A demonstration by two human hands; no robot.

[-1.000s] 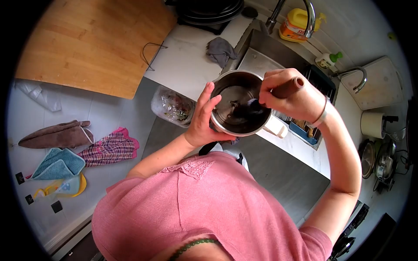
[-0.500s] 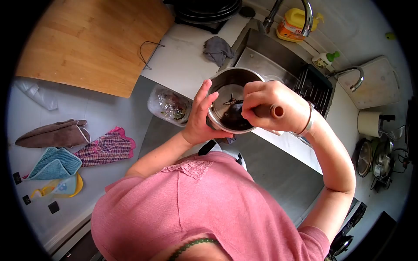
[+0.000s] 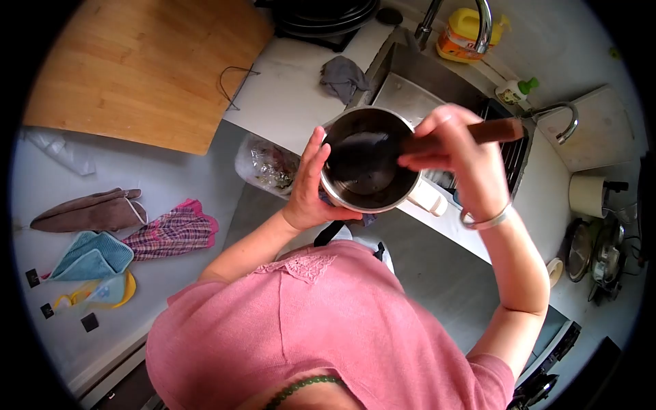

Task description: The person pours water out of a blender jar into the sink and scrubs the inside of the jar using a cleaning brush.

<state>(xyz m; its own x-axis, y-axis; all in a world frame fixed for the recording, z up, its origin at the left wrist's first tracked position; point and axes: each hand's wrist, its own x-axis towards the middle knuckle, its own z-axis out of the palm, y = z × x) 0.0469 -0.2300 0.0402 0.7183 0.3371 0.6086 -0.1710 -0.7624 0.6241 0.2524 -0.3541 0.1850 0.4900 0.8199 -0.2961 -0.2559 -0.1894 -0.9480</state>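
Observation:
My left hand (image 3: 307, 188) presses round the left side of a deep metal jug (image 3: 374, 188), its fingers along the outer wall and the thumb low near the rim. The jug is tipped with its mouth toward me, and a white handle (image 3: 429, 198) sticks out at its right. In my right hand (image 3: 471, 157), smeared by motion, is a brush with a thick brown handle (image 3: 497, 130). The dark brush head reaches into the jug and is too blurred to make out clearly.
Behind the jug lies a metal sink (image 3: 403, 96) with a tap (image 3: 485, 31), a yellow bottle (image 3: 465, 34) and a drying rack (image 3: 525, 150). A grey cloth (image 3: 342, 76) rests on the counter. A wooden board (image 3: 143, 68) is at the left, above hanging cloths (image 3: 171, 229).
My right hand has swung, turning the brush handle from pointing up at me to pointing right. The blade at the jug's bottom, visible before, is now obscured. My left hand stays on the jug.

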